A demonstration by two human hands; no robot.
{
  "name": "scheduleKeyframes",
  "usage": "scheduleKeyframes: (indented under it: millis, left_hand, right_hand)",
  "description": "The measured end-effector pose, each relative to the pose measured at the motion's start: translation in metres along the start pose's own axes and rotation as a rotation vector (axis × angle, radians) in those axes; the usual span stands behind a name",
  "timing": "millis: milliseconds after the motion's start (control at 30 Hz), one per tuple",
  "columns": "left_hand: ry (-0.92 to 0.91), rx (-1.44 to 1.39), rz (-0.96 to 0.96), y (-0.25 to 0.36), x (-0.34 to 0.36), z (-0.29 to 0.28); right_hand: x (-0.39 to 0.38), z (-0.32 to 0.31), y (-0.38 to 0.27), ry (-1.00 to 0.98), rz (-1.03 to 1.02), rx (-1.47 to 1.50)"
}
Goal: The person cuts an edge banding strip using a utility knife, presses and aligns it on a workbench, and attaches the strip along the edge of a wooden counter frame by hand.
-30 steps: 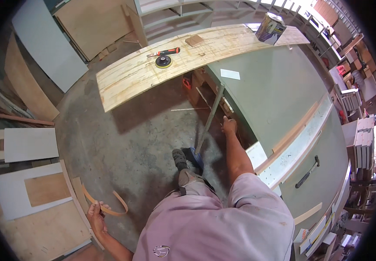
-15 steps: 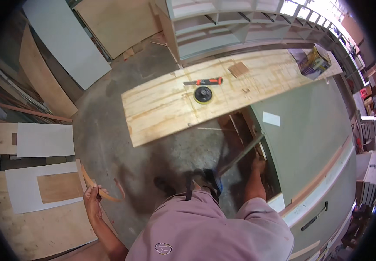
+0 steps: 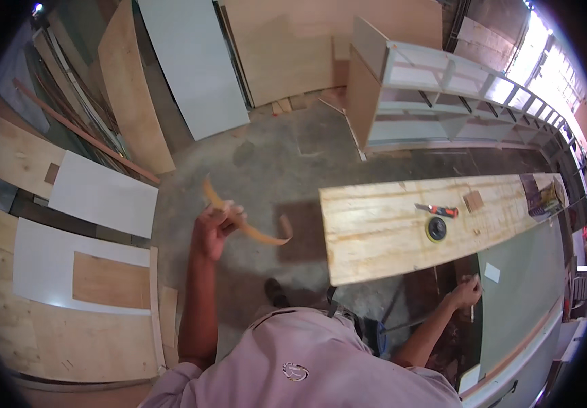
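Note:
My left hand [image 3: 217,228] is raised over the floor, closed on a thin curled tan strip [image 3: 259,236] whose free end bends upward. My right hand [image 3: 467,294] is closed beside the edge of a grey-green panel [image 3: 528,272]; a small pale piece shows below its fingers, too little to name. Beyond it, a long plywood board [image 3: 382,238] carries a red and black utility knife [image 3: 437,210], a black round disc with a yellow rim [image 3: 436,229] and a small square of wood [image 3: 473,201]. A white card [image 3: 492,272] lies on the panel.
A box [image 3: 546,204] stands at the board's far right end. White shelving [image 3: 443,112] stands behind. To my left are plywood sheets with a white panel [image 3: 42,262] on top. Tall boards [image 3: 195,75] lean at the back, and a blue object [image 3: 376,334] is by my waist.
My left hand has risen away from the white panel at the left, carrying the strip inward over the floor. My right hand has come up out of the gap beside the grey-green panel. The view has turned left.

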State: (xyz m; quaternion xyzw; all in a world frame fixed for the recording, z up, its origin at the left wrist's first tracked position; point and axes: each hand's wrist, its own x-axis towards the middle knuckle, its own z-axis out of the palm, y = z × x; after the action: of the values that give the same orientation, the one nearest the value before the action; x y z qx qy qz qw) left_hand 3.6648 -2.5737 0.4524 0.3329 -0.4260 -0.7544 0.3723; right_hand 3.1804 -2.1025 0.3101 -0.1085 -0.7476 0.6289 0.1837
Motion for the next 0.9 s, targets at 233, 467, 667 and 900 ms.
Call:
scheduleKeyframes:
  millis: [233, 467, 667, 900]
  left_hand:
    - [-0.177, -0.115, 0.004, 0.076, 0.133, 0.008]
    - [-0.215, -0.119, -0.002, 0.094, 0.220, -0.002]
    - [-0.045, -0.016, 0.055, 0.118, 0.338, -0.068]
    - [0.285, -0.133, 0.386, 0.193, 0.502, -0.145]
  right_hand:
    - [-0.300, 0.233, -0.241, -1.194, -0.490, 0.365]
    - [-0.432, 0.356, -0.298, -1.661, -0.190, -0.109]
    - [-0.393, 0.427, -0.261, -1.774, -0.190, -0.098]
    - [-0.281, 0.536, -0.236, -1.617, -0.056, -0.065]
